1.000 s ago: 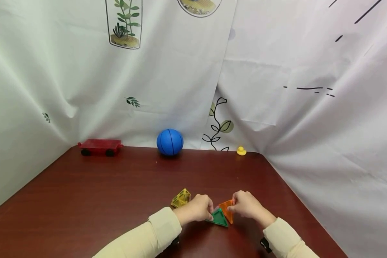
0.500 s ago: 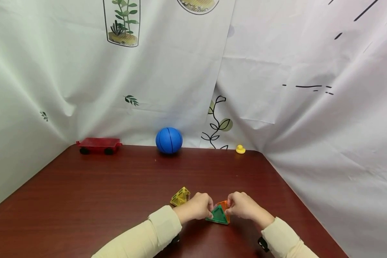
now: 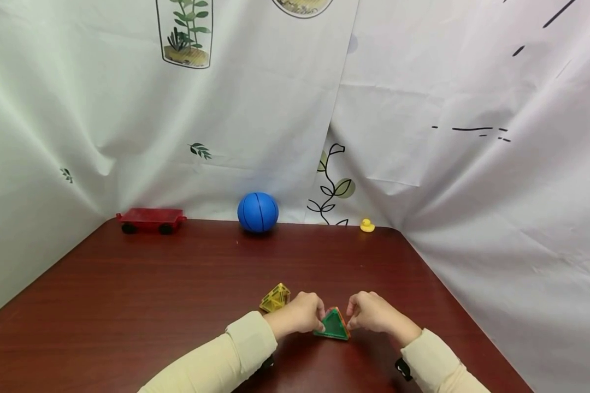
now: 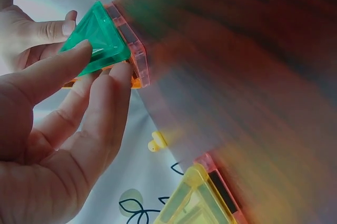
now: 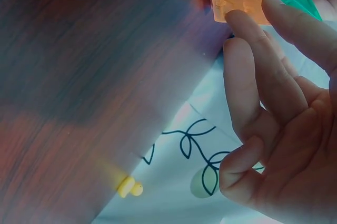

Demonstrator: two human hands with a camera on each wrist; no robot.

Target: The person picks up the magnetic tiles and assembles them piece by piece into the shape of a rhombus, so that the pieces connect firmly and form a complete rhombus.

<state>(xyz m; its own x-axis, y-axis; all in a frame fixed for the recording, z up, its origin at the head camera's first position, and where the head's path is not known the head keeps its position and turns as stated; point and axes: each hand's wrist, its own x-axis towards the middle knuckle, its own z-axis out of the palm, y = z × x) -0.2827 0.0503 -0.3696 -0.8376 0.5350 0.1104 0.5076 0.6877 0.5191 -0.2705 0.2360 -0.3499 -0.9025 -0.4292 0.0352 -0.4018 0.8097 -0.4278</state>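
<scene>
A green triangular magnetic tile (image 3: pixel 334 325) leans against an orange magnetic tile (image 5: pixel 239 0) and a pink-edged magnetic tile (image 4: pixel 129 40), making a small pyramid shape on the table. My left hand (image 3: pixel 302 315) pinches the green tile, thumb on its front face and fingers behind, by the pink piece. On the other side, my right hand (image 3: pixel 373 314) rests its thumb and index fingertips against the orange tile, with fingers only loosely bent. In the head view, the orange tile shows just as a thin edge behind the green one.
A yellow magnetic-tile pyramid (image 3: pixel 276 298) stands just left of my left hand. Along the table's back edge are a red wheeled cart (image 3: pixel 151 216), a blue ball (image 3: pixel 258 212) and a yellow rubber duck (image 3: pixel 367 225). A printed white cloth (image 3: pixel 398 109) hangs behind.
The orange tile has swung inward behind the green tile, which now stands more upright. My right hand moved left with the orange tile, then loosened its pinch to fingertip contact.
</scene>
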